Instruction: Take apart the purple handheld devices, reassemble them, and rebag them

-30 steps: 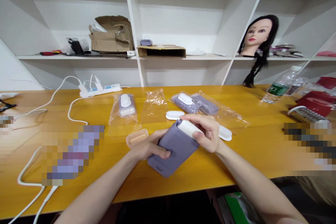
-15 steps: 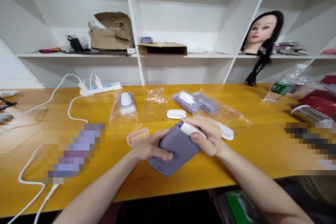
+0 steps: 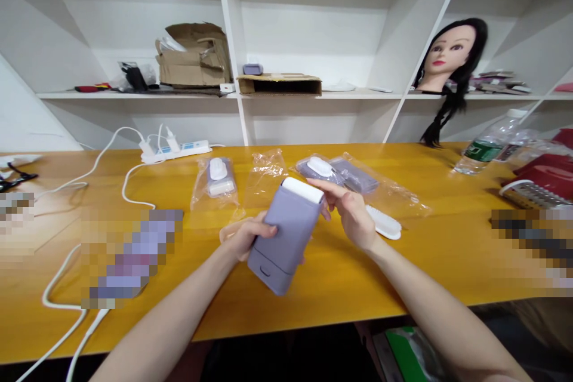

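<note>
My left hand [image 3: 250, 239] is closed around a purple rectangular plastic case [image 3: 286, 233] with a white strip along its top end. The case is tilted above the table, its far end raised, and a small slot shows near its lower end. My right hand [image 3: 351, 212] is beside the upper right edge of the case, fingers stretched out and apart. Whether its fingertips touch the case I cannot tell. Just behind that hand lies a white oval brush piece [image 3: 384, 222]. A pale peach tray-like piece [image 3: 229, 231] is partly hidden behind my left hand.
Bagged purple cases [image 3: 221, 178] with white oval pieces lie farther back. A flat clear plastic bag [image 3: 267, 176] is between them. A power strip [image 3: 176, 151] with cables stands left, a water bottle [image 3: 487, 143] right. Shelves hold a cardboard box [image 3: 194, 59] and a mannequin head [image 3: 454, 54].
My right hand has come off the white top end and opened to the right. In my left hand, the case has turned more upright. The case now covers the white brush piece behind it.
</note>
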Demonstrator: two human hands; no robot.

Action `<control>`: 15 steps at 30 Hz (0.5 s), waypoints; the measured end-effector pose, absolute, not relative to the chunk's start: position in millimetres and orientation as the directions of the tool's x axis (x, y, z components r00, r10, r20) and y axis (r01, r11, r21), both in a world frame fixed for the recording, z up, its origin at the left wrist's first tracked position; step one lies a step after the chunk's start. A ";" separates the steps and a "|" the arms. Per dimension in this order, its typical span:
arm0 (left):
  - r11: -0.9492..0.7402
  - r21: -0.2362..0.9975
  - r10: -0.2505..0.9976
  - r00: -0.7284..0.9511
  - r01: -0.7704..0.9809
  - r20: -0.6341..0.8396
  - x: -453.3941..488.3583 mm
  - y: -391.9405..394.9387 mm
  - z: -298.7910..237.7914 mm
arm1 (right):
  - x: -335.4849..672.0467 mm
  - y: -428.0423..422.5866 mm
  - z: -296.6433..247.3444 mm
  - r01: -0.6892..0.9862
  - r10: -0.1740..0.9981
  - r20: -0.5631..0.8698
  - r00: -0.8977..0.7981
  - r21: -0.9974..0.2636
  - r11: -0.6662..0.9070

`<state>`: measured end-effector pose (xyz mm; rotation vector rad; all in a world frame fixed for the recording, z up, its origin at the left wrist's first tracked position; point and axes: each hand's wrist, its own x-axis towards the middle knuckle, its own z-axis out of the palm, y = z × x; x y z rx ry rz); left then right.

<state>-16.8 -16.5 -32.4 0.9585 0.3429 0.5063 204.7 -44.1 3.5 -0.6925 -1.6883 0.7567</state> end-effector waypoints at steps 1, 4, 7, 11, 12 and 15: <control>0.496 0.824 0.529 0.848 -0.272 -0.039 -17.2 -15.7 -32.4 | 204.3 -43.4 3.1 0.031 0.769 0.598 -0.225 -0.785 0.619; 0.543 0.789 0.477 0.879 -0.287 -0.009 -17.8 -14.8 -32.1 | 201.5 -45.4 2.5 -0.014 0.771 0.586 -0.249 -0.798 0.603; 0.565 0.782 0.438 0.899 -0.264 -0.013 -17.9 -15.3 -32.6 | 198.3 -49.3 2.9 0.000 0.772 0.586 -0.246 -0.796 0.605; 0.559 0.788 0.444 0.896 -0.259 -0.021 -17.4 -16.3 -33.8 | 195.9 -49.8 5.0 0.036 0.802 0.569 -0.183 -0.811 0.584; 0.557 0.787 0.453 0.891 -0.264 -0.022 -17.2 -16.4 -34.0 | 195.9 -48.7 5.2 0.024 0.815 0.552 -0.177 -0.825 0.564; 0.560 0.782 0.466 0.884 -0.272 -0.027 -16.6 -16.4 -34.4 | 196.9 -43.6 4.2 -0.058 0.847 0.487 -0.212 -0.872 0.487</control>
